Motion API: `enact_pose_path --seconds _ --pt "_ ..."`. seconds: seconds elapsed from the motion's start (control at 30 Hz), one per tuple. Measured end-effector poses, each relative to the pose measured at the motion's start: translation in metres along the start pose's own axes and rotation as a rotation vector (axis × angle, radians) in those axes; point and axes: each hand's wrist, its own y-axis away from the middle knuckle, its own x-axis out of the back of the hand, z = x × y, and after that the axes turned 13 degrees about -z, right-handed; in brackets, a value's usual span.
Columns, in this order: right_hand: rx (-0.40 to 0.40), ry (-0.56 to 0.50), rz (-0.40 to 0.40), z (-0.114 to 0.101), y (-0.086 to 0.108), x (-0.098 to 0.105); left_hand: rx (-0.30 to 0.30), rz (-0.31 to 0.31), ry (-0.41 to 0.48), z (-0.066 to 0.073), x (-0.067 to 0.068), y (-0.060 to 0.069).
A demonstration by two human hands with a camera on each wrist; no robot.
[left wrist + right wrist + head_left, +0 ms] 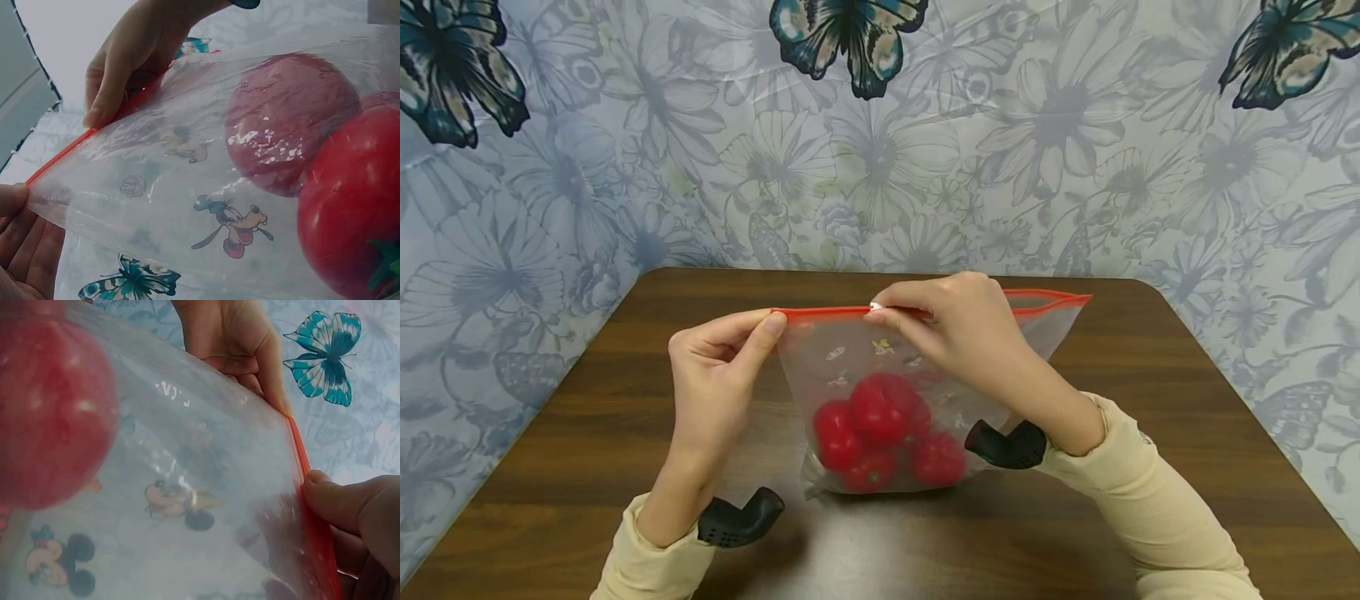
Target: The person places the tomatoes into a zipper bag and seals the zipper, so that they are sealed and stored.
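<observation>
A clear zip bag with small cartoon prints stands on the table, several red tomatoes gathered in its bottom. Along its top runs a red zip strip. My left hand pinches the strip's left end between thumb and forefinger. Partway along, my right hand pinches the white slider on the strip. Right of that hand the bag's mouth gapes a little. The right wrist view shows the right thumb against the red strip, with the left hand at the far corner.
The brown wooden table extends around the bag on all sides. Behind it hangs a pale floral cloth with teal butterflies. A black wrist camera is strapped to the left wrist, another black camera to the right.
</observation>
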Motion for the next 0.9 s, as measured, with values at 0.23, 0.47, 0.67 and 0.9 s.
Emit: enact_pose_path --seconds 0.23,0.47,0.67,0.9 --pt "-0.034 0.029 0.005 0.007 0.011 0.006 -0.01 0.011 0.081 0.001 0.001 -0.002" --pt "-0.051 0.052 0.012 0.013 0.02 0.011 -0.02 -0.006 0.123 0.001 0.004 -0.002" --pt "-0.068 0.08 0.019 0.019 0.027 0.014 -0.023 0.014 0.163 -0.001 0.005 -0.003" --pt "-0.11 0.081 0.008 0.023 0.035 0.02 -0.043 -0.005 0.18 -0.001 0.006 -0.003"
